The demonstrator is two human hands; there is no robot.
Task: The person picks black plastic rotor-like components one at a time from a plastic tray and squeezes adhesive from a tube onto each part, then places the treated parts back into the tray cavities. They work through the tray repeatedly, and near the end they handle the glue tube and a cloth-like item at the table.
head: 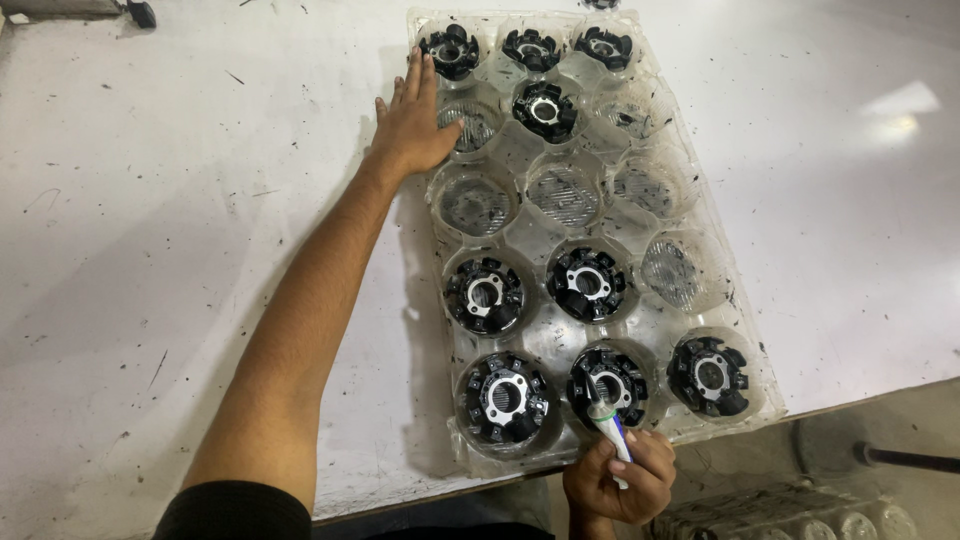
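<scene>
Head view: the right hand (620,480) has its grip clamped on a small white tube (610,428), whose nozzle touches the black round part (608,384) just above the grip in the tray's nearest row, so dabbing that part looks like the step in hand. The left hand (412,125) lies flat, fingers apart and holding nothing, on the far left edge of the clear plastic tray (745,330) on the white surface (150,250). The next dab would call for a steady tube tip over a neighbouring part.
</scene>
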